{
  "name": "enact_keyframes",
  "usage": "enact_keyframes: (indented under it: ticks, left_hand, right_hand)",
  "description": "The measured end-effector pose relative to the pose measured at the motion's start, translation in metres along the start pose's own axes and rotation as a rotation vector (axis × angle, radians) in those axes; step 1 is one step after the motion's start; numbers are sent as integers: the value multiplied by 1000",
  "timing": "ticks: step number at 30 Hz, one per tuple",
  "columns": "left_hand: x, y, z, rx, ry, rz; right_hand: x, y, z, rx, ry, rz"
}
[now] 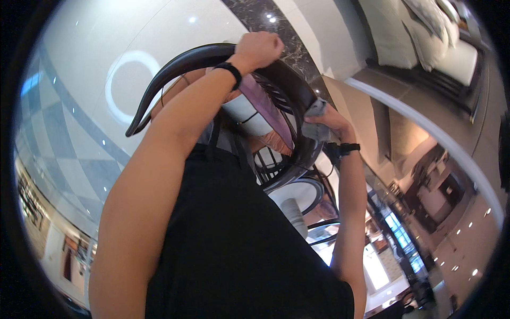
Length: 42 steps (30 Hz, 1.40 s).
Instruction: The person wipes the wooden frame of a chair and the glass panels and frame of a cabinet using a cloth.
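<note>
A dark, glossy curved rail of a wooden chair [183, 58] arcs in front of me, with slim dark spindles below it. My left hand [259, 50] lies across the top of this rail with its fingers curled. Whether it grips the wood is hidden by the hand itself. On the right side of the rail, my right hand [328, 119] holds a grey cloth [316, 125] pressed against the wood. Inside the curve, a purple fabric panel [267, 107] and a white band-like surface [249, 113] show partly behind my left forearm.
Beyond the chair is a glossy pale floor [119, 32] with a dark marble strip [279, 28]. A second round-framed piece [297, 195] stands below the rail. At upper right is a dark-framed seat with pale cushions [398, 44]. A pale curved edge [422, 123] crosses the right side.
</note>
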State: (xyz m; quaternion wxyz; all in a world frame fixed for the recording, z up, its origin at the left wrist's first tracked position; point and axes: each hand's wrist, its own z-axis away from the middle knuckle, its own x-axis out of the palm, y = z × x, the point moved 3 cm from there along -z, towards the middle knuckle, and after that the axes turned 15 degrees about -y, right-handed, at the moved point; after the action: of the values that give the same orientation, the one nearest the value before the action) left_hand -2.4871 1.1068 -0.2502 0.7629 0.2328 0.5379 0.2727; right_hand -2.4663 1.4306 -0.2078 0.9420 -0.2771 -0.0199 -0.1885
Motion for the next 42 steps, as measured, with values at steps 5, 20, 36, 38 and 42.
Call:
enact_keyframes:
  ticks: [5, 20, 36, 38, 42]
  left_hand:
    - [-7, -1, -3, 19, -79, 44]
    - [-11, 1, 4, 2, -72, 40]
    - [6, 3, 9, 119, 245, -92]
    - [7, 2, 6, 154, 278, -111]
    - [7, 1, 8, 161, 298, -174]
  right_hand:
    - [-23, -55, -28, 238, -359, 167]
    - [10, -120, -88, -258, 238, 489]
    - [99, 87, 20, 49, 1259, 261]
    - [95, 96, 16, 32, 1269, 227]
    - [94, 95, 19, -28, 1246, 197]
